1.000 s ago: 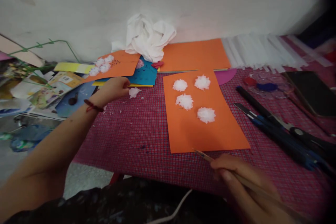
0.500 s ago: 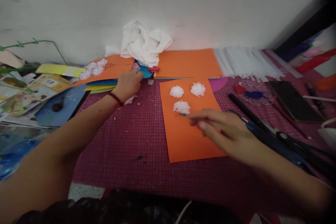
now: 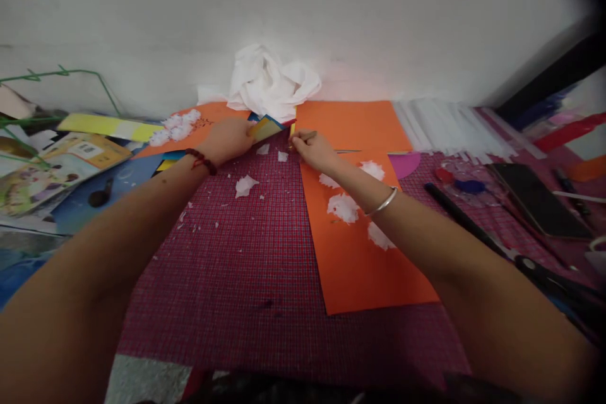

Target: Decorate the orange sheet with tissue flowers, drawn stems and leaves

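Observation:
My left hand [image 3: 233, 139] is closed on the edge of some coloured paper [image 3: 266, 128], yellow and blue, which it holds tilted up off the table. Close to its right, my right hand [image 3: 310, 146] has its fingers pinched together around something thin and brownish, mostly hidden. Under my right forearm lies an orange sheet [image 3: 369, 278] with several white paper tufts [image 3: 343, 208] on it. Another orange sheet [image 3: 215, 112], bearing a cluster of white tufts [image 3: 177, 126], is partly behind my left hand.
Crumpled white tissue [image 3: 269, 85] rests against the wall. White scraps [image 3: 246, 186] dot the checked cloth [image 3: 227, 278]. On the right are white strips [image 3: 449, 126], a phone [image 3: 540, 199], a black pen [image 3: 461, 218] and scissors [image 3: 534, 265]. Booklets [image 3: 71, 164] cover the left side.
My right hand has moved up and left from the white tufts to beside my left hand. The coloured paper is now raised at an angle. Another white tuft has come into sight.

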`<action>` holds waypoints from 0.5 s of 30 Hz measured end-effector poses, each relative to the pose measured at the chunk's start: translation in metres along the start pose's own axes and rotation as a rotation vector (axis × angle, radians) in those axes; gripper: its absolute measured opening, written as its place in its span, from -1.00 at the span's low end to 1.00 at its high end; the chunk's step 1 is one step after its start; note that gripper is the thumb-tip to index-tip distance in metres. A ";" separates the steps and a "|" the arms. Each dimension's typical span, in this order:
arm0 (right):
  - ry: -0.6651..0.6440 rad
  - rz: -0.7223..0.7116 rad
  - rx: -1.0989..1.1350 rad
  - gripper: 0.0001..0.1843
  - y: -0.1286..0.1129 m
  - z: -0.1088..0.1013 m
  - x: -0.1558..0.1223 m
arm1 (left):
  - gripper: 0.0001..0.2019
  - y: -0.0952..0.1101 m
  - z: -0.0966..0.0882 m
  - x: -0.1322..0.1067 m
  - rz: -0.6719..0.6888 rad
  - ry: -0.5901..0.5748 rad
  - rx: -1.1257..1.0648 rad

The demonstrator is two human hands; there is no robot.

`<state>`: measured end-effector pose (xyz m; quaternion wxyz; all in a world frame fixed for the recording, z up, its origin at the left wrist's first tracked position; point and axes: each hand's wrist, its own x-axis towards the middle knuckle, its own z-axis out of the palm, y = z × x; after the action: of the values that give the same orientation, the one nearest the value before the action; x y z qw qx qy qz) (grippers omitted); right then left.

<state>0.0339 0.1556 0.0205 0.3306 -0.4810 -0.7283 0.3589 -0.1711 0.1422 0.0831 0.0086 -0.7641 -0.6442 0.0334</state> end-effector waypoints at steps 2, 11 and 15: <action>-0.054 0.047 0.026 -0.75 -0.004 0.000 0.004 | -0.59 -0.001 -0.006 0.001 0.013 0.010 -0.006; -0.087 0.116 0.286 -0.81 -0.011 0.024 0.025 | -0.70 -0.001 -0.012 0.001 0.009 0.036 -0.039; -0.095 0.045 0.229 -0.82 -0.005 0.041 0.034 | -0.74 -0.003 -0.012 0.003 0.012 0.059 -0.060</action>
<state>-0.0133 0.1782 0.0077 0.3400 -0.4390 -0.6865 0.4695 -0.1732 0.1459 0.0947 0.0047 -0.7685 -0.6398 -0.0085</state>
